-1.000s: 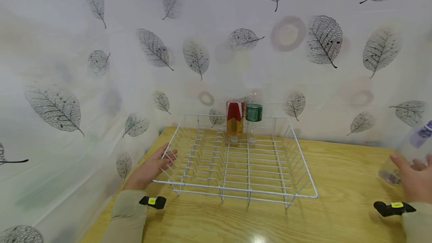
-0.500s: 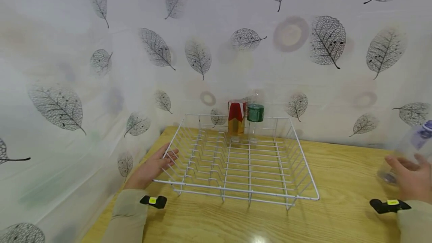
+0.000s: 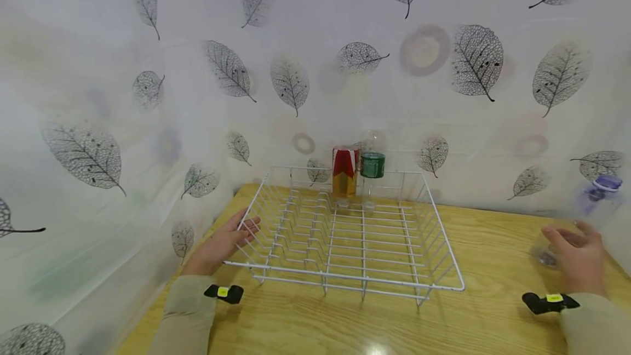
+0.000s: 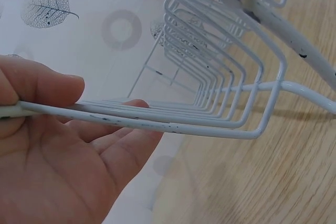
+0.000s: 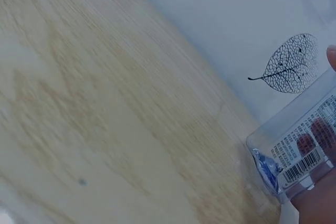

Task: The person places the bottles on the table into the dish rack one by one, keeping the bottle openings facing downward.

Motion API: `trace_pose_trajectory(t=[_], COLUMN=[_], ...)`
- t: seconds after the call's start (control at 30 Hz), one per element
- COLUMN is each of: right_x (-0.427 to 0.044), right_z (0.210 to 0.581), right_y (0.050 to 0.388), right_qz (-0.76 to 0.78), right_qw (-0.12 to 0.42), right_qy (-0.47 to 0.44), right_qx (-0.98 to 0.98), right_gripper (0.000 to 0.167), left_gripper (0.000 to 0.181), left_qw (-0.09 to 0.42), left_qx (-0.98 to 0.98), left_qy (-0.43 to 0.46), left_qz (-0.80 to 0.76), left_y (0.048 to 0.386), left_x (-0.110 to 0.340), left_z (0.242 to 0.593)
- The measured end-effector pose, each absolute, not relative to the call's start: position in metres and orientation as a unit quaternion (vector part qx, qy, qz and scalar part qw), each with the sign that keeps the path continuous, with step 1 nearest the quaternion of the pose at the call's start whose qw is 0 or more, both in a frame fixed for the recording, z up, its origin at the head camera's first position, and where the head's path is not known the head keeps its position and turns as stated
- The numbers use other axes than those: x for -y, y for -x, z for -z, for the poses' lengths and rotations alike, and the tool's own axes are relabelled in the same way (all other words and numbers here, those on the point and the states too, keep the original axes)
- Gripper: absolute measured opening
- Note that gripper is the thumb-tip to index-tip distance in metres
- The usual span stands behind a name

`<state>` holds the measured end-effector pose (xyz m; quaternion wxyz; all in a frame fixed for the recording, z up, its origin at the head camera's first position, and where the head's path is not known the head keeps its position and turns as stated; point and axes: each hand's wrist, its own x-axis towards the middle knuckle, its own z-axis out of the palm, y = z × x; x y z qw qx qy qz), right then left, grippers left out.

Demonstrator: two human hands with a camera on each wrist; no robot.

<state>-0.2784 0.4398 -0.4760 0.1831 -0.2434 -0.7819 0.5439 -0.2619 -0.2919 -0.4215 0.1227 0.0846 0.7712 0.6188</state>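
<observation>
A white wire dish rack (image 3: 345,276) stands on the wooden table. My left hand (image 3: 217,248) holds its left side, thumb over the top wire and fingers beneath in the left wrist view. At the far right, my right hand (image 3: 580,262) grips a clear plastic bottle (image 5: 294,150) with a purple cap (image 3: 607,182). The bottle leans, cap up and to the right; its label with a barcode shows in the right wrist view. At the rack's back stand a red-and-gold container (image 3: 344,177) and a clear bottle with a green label (image 3: 372,165).
A pale leaf-print sheet (image 3: 315,32) hangs behind the table and along its left side. Wooden tabletop (image 3: 493,251) lies between the rack and my right hand. A dark strap with a yellow tag (image 3: 551,301) sits at each wrist.
My right hand has moved left with the purple-capped bottle, bringing the cap fully into the head view. My left hand and the rack stay in place.
</observation>
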Motion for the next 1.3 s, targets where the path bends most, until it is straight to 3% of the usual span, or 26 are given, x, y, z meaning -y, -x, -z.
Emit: trace_pose_trajectory(t=[0.37, 0.63, 1.03, 1.3], right_x=[-0.404, -0.364, -0.317, -0.294], right_z=[0.469, 0.444, 0.396, 0.375], right_y=[0.284, 0.284, 0.268, 0.256], right_qz=[-0.630, -0.567, -0.493, -0.442], right_qw=[0.154, 0.151, 0.170, 0.182], right_qy=[0.133, 0.046, -0.069, -0.098], right_qx=[0.749, 0.808, 0.850, 0.873], right_gripper=[0.095, 0.080, 0.072, 0.073], left_gripper=[0.068, 0.065, 0.084, 0.084], left_qw=[0.115, 0.096, 0.019, -0.041], left_qx=[-0.778, -0.800, -0.872, -0.894], left_qy=[-0.091, -0.076, -0.084, -0.109], left_qz=[-0.611, -0.588, -0.482, -0.433], left_y=[0.262, 0.264, 0.259, 0.251], left_x=[0.294, 0.295, 0.289, 0.264], left_z=[0.418, 0.416, 0.398, 0.373])
